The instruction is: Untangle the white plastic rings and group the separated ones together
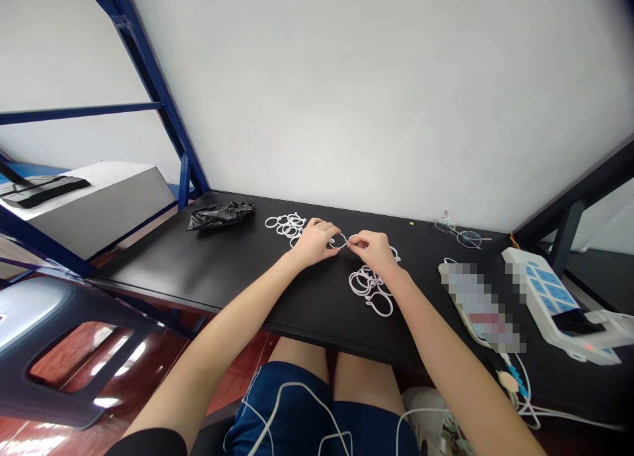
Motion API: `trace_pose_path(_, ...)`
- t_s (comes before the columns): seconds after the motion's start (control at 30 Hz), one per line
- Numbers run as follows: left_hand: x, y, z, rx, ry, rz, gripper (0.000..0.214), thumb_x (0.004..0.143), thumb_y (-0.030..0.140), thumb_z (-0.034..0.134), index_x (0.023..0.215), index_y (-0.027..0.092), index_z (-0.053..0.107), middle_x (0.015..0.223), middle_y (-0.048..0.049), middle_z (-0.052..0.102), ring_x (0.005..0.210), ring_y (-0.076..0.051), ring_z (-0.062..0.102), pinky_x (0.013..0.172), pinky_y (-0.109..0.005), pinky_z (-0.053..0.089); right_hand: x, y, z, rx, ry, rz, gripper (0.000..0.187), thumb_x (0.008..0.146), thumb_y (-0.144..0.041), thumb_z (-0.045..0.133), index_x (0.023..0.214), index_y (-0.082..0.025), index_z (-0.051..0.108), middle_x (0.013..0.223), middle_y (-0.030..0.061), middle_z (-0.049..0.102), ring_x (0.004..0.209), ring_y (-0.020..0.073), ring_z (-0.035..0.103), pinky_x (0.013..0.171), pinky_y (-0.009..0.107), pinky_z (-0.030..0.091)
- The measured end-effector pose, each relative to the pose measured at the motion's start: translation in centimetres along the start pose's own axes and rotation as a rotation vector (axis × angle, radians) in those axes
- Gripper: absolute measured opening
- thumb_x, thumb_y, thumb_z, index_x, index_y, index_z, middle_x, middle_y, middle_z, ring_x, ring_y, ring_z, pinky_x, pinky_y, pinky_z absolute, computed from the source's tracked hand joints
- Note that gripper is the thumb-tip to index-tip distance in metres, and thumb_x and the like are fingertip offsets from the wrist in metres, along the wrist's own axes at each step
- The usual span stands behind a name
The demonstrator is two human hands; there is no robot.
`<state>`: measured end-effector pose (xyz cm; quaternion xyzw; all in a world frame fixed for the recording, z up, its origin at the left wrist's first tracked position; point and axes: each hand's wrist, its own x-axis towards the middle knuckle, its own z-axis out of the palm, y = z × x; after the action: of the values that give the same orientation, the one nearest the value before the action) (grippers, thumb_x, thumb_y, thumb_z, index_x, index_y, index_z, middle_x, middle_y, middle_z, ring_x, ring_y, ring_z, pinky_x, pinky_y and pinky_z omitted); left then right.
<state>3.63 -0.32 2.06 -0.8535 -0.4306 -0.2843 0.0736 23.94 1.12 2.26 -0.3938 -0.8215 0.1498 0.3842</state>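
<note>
Above the black table, my left hand [317,241] pinches a thin white ring [345,238] at its left side. My right hand [374,249] has thumb and forefinger closed where that ring meets a second white loop, partly hidden by the fingers. Just left of my left hand lies a loose group of white rings [288,225], some with small knobs. A second pile of white rings [365,282] sits below my right hand, partly covered by the wrist. Whether the held rings are linked cannot be made out.
A crumpled black plastic bag [221,215] lies at the table's left. Toward the right are eyeglasses [468,239], a phone [465,317] with a cable and a white power strip [545,294]. A chair [30,350] stands at lower left, beside blue frame posts [158,80].
</note>
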Motion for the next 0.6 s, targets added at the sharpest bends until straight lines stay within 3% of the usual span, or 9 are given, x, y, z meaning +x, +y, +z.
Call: trace_pose_path(0.6,0.03,-0.06,-0.13,-0.059,-0.012,0.001,0.026,0.079,0.029,0.064,0.103,0.019,0.061,0.101,-0.0059,0.069,0.093,-0.022,0.064,0.098,-0.042,0.037,0.07,-0.16,-0.08,-0.042,0.003,-0.019,0.020,0.080,-0.033,0.065,0.066,-0.020,0.070,0.062,0.0015,0.064,0.051,0.0131,0.050,0.055,0.028,0.040)
